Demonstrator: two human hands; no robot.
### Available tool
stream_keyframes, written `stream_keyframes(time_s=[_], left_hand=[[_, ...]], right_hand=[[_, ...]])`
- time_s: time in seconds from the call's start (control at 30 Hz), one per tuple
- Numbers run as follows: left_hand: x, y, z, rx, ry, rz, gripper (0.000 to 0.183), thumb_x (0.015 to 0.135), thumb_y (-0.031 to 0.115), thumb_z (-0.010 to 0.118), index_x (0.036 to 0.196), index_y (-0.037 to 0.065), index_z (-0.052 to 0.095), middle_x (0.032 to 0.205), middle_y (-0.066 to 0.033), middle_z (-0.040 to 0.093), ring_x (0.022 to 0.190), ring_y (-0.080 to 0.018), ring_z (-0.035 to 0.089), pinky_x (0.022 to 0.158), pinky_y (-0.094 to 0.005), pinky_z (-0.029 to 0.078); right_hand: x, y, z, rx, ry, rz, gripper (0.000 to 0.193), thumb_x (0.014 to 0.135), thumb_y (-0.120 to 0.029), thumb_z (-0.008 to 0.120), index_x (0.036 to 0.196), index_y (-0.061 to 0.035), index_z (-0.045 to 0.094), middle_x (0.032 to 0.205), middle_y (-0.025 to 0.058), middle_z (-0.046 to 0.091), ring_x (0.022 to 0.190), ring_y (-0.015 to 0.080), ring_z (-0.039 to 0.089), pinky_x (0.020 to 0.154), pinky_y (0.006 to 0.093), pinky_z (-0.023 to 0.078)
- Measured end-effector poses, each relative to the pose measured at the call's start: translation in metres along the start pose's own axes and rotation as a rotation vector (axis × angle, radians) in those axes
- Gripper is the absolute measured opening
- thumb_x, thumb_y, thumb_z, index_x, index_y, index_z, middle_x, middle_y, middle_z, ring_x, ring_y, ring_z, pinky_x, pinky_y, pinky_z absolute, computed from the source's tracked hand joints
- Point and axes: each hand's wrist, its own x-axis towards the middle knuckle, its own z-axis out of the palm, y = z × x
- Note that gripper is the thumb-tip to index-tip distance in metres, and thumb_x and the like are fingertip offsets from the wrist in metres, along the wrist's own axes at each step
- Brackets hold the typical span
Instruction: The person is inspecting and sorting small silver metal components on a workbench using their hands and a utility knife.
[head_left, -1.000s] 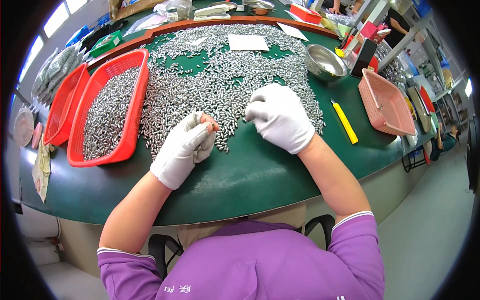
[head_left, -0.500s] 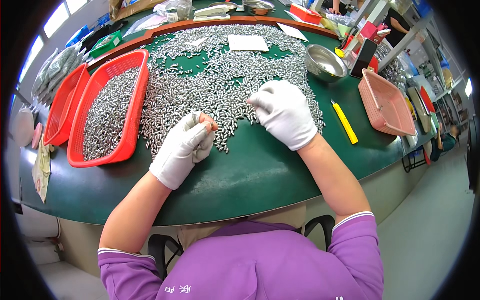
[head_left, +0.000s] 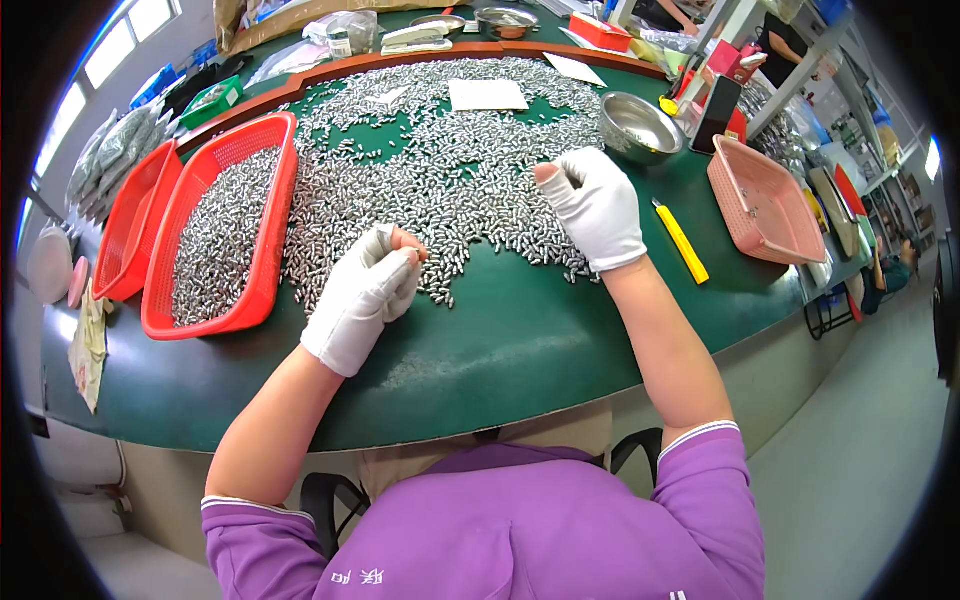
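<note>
A wide spread of small, shiny metal cylinders with rounded ends [head_left: 400,205] covers the green table. At the spread's near edge is my left hand [head_left: 362,300], in a white glove with bare thumb and index fingertips. Those tips pinch together; whatever is between them is too small to make out. My right hand [head_left: 603,212], also gloved with a bare fingertip showing, hovers over the right side of the spread. Its fingers curl in toward the thumb, and their contents are hidden. Left of my left hand stands a red plastic basket [head_left: 285,215] heaped with the same metal pieces.
A yellow cutter [head_left: 682,243], a steel bowl [head_left: 640,128] and a pink basket [head_left: 765,205] lie to the right. White cards [head_left: 488,95] rest on the pieces. A brown wooden rail [head_left: 400,48] borders the back. Another red basket [head_left: 125,225] sits far left.
My right hand has shifted right and turned, its thumb side now showing. My left hand keeps its pinch almost in place. The whole view has shifted slightly.
</note>
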Motion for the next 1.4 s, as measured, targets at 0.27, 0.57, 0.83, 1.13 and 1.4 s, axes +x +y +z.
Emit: stream_keyframes(time_s=[0.27, 0.57, 0.83, 1.13, 1.4], left_hand=[[0.002, -0.001, -0.006, 0.374, 0.196, 0.173, 0.008, 0.092, 0.012, 0.061, 0.096, 0.006, 0.058, 0.081, 0.0047, 0.053, 0.068, -0.0025, 0.044, 0.061, -0.0182, 0.037], [-0.016, -0.006, 0.026, 0.808, 0.176, 0.322, 0.005, 0.084, 0.003, 0.066, 0.084, 0.006, 0.062, 0.07, 0.0057, 0.05, 0.062, -0.0028, 0.043, 0.057, -0.0201, 0.038], [-0.066, -0.033, 0.06, 1.363, 0.114, 0.547, 0.01, 0.075, 0.002, 0.07, 0.078, 0.004, 0.061, 0.071, -0.0109, 0.061, 0.063, -0.0275, 0.06, 0.058, -0.0338, 0.048], [-0.083, -0.043, 0.064, 1.347, 0.218, 0.418, 0.014, 0.075, 0.001, 0.072, 0.086, 0.005, 0.064, 0.071, -0.008, 0.059, 0.058, -0.0209, 0.055, 0.056, -0.0304, 0.046], [-0.084, -0.044, 0.06, 1.3, 0.162, 0.447, 0.014, 0.074, -0.003, 0.069, 0.085, 0.005, 0.064, 0.069, -0.0058, 0.053, 0.057, -0.0163, 0.05, 0.054, -0.0287, 0.041]], right_hand=[[0.0, 0.025, -0.089, -0.455, 0.142, 0.22, 0.024, 0.08, -0.024, 0.071, 0.1, -0.0117, 0.072, 0.098, 0.0109, 0.069, 0.091, 0.029, 0.066, 0.082, 0.0378, 0.053], [-0.085, 0.07, -0.136, -0.733, -0.228, 0.552, 0.037, 0.081, -0.034, 0.07, 0.11, -0.0107, 0.069, 0.107, 0.0126, 0.066, 0.096, 0.0321, 0.065, 0.085, 0.0421, 0.052], [-0.112, 0.015, -0.143, 0.341, -0.006, 0.792, 0.029, 0.099, -0.023, 0.049, 0.116, -0.0007, 0.055, 0.079, 0.0023, 0.061, 0.065, 0.0087, 0.052, 0.063, 0.025, 0.046], [-0.17, -0.099, -0.114, 0.314, -0.696, 0.489, 0.058, 0.088, -0.013, 0.06, 0.144, -0.017, 0.044, 0.075, 0.0174, 0.065, 0.064, 0.0342, 0.064, 0.061, 0.041, 0.053], [-0.168, -0.113, -0.101, 0.073, -0.687, 0.189, 0.061, 0.079, -0.005, 0.061, 0.138, -0.0139, 0.052, 0.057, 0.008, 0.059, 0.048, 0.0231, 0.059, 0.049, 0.036, 0.05]])
